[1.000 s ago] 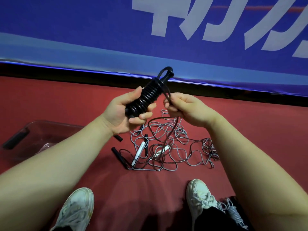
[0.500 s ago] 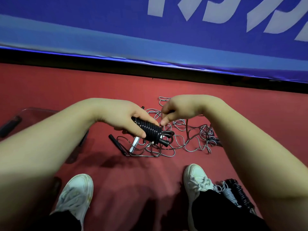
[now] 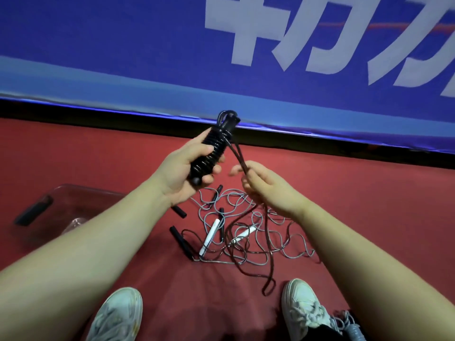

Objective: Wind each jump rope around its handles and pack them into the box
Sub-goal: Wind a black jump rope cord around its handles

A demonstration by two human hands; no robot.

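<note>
Half a second ago both of our hands were down low over the tangle on the floor. Now they are up again in front of us. Our left hand (image 3: 187,168) grips the black jump rope (image 3: 211,153) around its coiled middle, fingers curled around the coils, so the bundle stands tilted with its top pointing away from us. Our right hand (image 3: 268,188) has drawn away from the bundle and pinches a doubled strand of the same rope. The strand runs fairly straight from the top of the bundle down to our fingers. Below that hand the loose tail (image 3: 265,291) drops to the red floor (image 3: 369,217) and ends in a loop near our right shoe (image 3: 301,308).

We read this as one more turn being set up, with slack pulled out ready to lay over the coils. A good length is still unwound, so this rope is not ready to pack.

The box (image 3: 73,189), clear plastic with a dark latch, sits on the floor to our left, apart from our hands. Between our feet and the blue banner (image 3: 147,57) lies the pile of grey ropes (image 3: 246,217), unwound, with black and white handles mixed in. A wound grey rope (image 3: 350,327) lies beside the right shoe, outside the box. Much of the task remains, we judge.
</note>
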